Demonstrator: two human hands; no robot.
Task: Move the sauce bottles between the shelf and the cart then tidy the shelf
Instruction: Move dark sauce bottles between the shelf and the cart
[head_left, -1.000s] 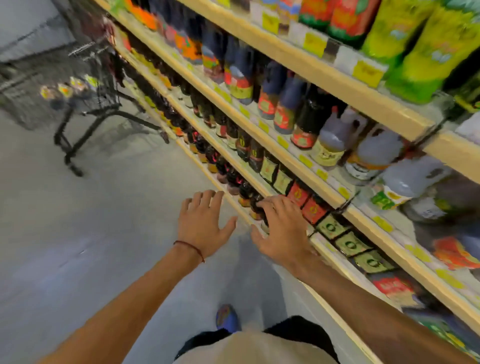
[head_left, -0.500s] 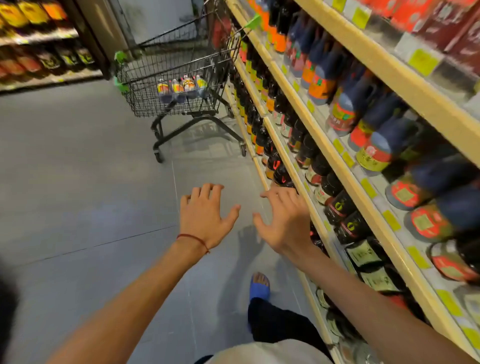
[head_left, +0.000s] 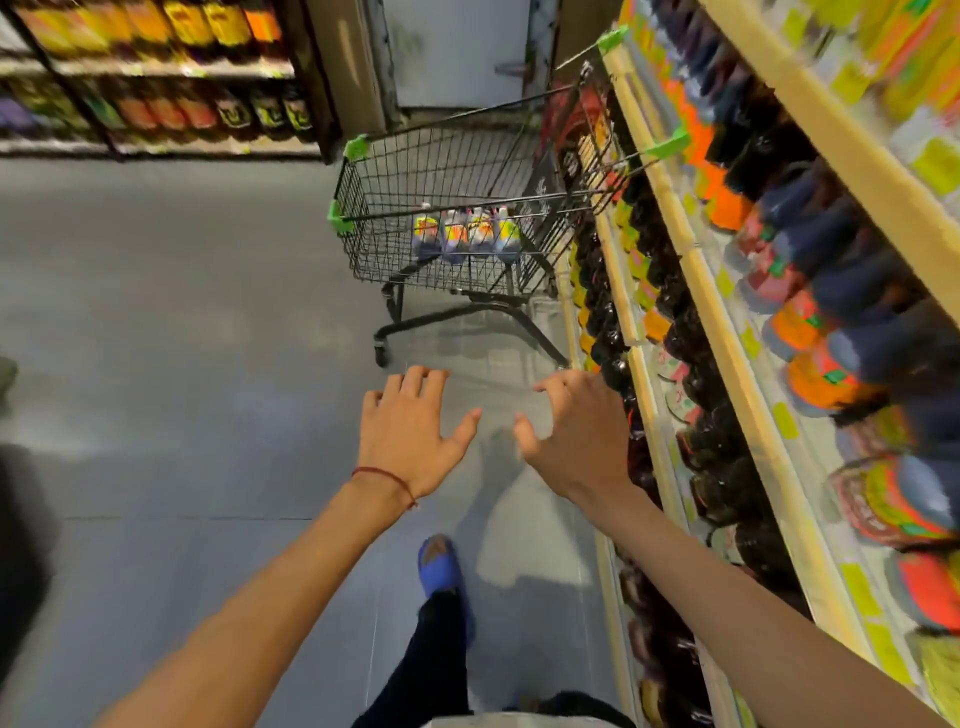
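Note:
A black wire cart (head_left: 395, 208) with green corner caps stands ahead against the shelf. Several sauce bottles (head_left: 467, 236) with bright labels stand in a row inside its basket. The wooden shelf (head_left: 727, 322) runs along my right, its tiers packed with dark bottles bearing orange, red and yellow labels. My left hand (head_left: 410, 431), a red string on its wrist, is held out over the floor with fingers spread, holding nothing. My right hand (head_left: 571, 431) is beside it, fingers apart and slightly curled, also holding nothing. Both hands are well short of the cart.
Grey tiled floor (head_left: 182, 364) stretches to the left and ahead. Another shelf of bottles (head_left: 156, 104) stands at the far left end of the aisle. A grey door (head_left: 452, 52) is behind the cart. My blue shoe (head_left: 439, 569) is stepping forward below my hands.
The view has swung left along the aisle, and the cart has grown larger and nearer to centre. Both hands stay open, held out in front of me.

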